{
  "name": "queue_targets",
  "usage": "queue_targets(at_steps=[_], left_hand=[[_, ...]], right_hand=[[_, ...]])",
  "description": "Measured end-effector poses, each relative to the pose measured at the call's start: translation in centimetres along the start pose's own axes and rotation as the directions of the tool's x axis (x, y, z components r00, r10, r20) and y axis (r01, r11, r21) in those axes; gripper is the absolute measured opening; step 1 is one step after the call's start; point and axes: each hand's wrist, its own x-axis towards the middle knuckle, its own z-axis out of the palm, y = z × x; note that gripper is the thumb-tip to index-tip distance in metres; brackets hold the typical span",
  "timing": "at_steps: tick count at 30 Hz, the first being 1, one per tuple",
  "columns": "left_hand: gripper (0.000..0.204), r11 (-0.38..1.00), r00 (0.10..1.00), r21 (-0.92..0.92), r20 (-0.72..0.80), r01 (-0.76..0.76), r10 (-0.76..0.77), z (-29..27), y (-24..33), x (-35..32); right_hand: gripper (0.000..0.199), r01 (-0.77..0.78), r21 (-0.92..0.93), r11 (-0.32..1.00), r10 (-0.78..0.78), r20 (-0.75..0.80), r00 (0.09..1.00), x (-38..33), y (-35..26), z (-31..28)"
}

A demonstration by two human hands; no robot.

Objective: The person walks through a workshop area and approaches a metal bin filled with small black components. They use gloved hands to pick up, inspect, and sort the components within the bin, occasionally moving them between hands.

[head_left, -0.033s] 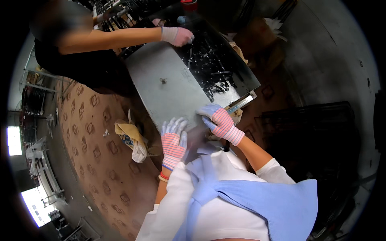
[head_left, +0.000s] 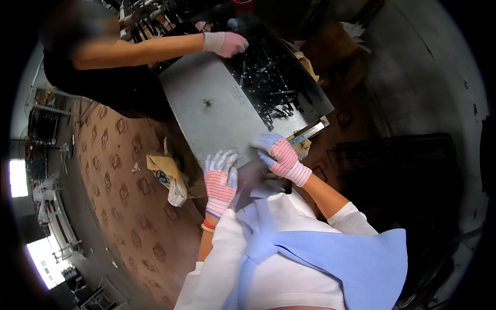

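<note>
My left hand (head_left: 220,181), in a striped glove with grey-blue fingers, lies on the near edge of a grey metal tabletop (head_left: 214,111). Its fingers are stretched out and apart. My right hand (head_left: 281,157), gloved alike, rests at the near right corner of that top, fingers pointing left and slightly bent, thumb apart from them. I see nothing held in either hand. Beside the top, to the right, lie many small black metal parts (head_left: 271,77) in a tray-like section. A small metal piece (head_left: 208,102) sits on the grey top.
Across the table, a person's gloved hand (head_left: 226,44) reaches over the black parts. A yellow and white bag (head_left: 168,175) lies on the patterned floor at left. A red container (head_left: 243,5) stands at the far end. Dark frames (head_left: 398,150) lean at right.
</note>
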Motion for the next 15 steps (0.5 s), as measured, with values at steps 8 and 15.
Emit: queue_targets(at_steps=[8, 15], left_hand=[[0.027, 0.996, 0.998, 0.065, -0.045, 0.056, -0.053, 1.0, 0.5, -0.3], [0.031, 0.998, 0.999, 0.056, -0.035, 0.041, -0.039, 0.5, -0.2, -0.7]], right_hand=[[0.030, 0.116, 0.048, 0.992, -0.111, -0.101, 0.989, -0.4, 1.4, 0.6], [0.033, 0.110, -0.064, 0.992, -0.116, -0.100, 0.988, 0.1, -0.1, 1.4]])
